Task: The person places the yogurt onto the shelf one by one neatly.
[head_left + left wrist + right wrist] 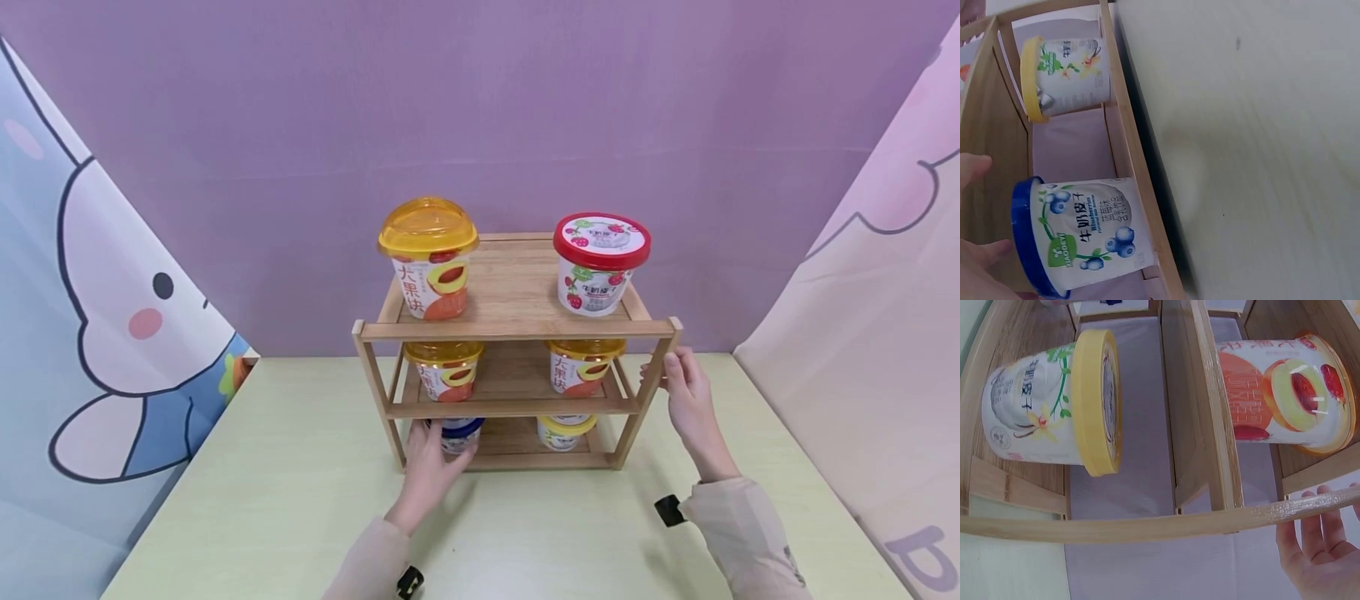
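Note:
A three-tier wooden rack (517, 329) bears lidded cups. At the bottom left, my left hand (429, 471) reaches to the cup with a blue lid (459, 433), which has blueberries printed on it. In the left wrist view, spread fingers (988, 253) are close beside the blue lid. My right hand (690, 400) holds the rack's right front post, its fingertips showing past the wood. A yellow-lidded cup (1047, 403) stands on the bottom shelf at the right. Above it, on the middle shelf, is a peach-print cup (1285, 394).
On the top shelf are a peach-print cup with a domed orange lid (429, 258) and a red-lidded cup (602, 262). Another peach-print cup (445, 372) stands at middle left. The rack rests on a pale table (277, 467), before a purple backdrop (480, 108) and printed side cloths.

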The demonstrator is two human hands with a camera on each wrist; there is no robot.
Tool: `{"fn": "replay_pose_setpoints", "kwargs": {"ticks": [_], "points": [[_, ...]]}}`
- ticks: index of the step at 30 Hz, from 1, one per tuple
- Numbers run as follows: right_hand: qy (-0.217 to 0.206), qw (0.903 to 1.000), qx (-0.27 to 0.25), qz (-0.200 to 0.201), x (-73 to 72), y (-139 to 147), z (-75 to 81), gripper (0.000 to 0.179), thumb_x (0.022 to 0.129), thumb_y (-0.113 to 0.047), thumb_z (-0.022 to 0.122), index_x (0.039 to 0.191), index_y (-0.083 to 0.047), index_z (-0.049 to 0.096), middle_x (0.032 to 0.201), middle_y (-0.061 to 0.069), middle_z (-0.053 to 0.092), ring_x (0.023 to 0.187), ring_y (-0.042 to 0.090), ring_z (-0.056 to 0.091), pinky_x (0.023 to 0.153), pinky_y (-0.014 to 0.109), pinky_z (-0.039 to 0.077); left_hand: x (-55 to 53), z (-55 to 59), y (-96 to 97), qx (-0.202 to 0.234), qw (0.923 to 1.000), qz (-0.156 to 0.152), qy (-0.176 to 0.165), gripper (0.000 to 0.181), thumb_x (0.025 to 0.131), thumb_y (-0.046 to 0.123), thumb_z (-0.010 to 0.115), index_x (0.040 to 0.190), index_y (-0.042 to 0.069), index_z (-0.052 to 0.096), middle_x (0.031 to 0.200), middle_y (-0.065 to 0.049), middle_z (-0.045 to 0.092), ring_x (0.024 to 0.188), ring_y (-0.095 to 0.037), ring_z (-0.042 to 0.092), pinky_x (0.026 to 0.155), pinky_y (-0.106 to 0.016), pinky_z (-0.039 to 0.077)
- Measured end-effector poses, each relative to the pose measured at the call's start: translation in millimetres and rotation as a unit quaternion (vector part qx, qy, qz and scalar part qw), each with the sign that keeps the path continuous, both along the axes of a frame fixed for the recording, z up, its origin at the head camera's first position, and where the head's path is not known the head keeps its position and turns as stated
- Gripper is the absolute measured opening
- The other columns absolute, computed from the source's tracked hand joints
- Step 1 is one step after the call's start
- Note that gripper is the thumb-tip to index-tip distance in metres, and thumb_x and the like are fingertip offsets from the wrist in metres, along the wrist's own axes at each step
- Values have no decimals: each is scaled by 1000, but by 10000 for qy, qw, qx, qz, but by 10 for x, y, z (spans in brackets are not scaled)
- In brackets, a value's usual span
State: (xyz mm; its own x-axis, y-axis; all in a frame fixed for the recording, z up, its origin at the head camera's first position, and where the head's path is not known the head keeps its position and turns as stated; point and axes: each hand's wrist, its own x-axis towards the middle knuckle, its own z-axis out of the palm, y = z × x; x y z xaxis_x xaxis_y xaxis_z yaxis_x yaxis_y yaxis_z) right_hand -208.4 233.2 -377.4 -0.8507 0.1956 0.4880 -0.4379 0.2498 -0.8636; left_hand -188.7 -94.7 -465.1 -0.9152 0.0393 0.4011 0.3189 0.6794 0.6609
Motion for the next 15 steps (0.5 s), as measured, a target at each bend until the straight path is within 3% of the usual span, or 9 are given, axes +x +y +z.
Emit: {"fn": "replay_pose_setpoints", "kwargs": {"ticks": [6, 11, 15], "points": [[-58, 9997, -139, -173, 40, -25, 18, 16, 95, -18, 40, 97, -12, 55, 78, -10, 62, 73, 2, 60, 69, 14, 47, 142, 8, -27, -106, 9999, 9, 45, 55, 77, 22, 67, 121, -2, 45, 131, -31, 25, 119, -45, 26, 93, -59, 27], [-160, 9997, -145, -145, 107, -35, 28, 24, 93, -18, 44, 107, -1, 54, 86, -10, 63, 81, 2, 60, 72, 15, 47, 260, 34, -56, -10, 9997, -15, -235, 50, 78, 21, 66, 119, -1, 48, 133, -30, 25, 122, -44, 23, 93, -61, 25], [-228, 9996, -28, -178, 166, -47, 27, 32, 92, -16, 47, 116, 5, 51, 94, -8, 64, 87, 1, 58, 75, 15, 46, 338, 57, -93, -47, 9996, -113, -259, 43, 78, 19, 65, 113, -1, 52, 130, -27, 33, 121, -42, 27, 93, -60, 26]]}}
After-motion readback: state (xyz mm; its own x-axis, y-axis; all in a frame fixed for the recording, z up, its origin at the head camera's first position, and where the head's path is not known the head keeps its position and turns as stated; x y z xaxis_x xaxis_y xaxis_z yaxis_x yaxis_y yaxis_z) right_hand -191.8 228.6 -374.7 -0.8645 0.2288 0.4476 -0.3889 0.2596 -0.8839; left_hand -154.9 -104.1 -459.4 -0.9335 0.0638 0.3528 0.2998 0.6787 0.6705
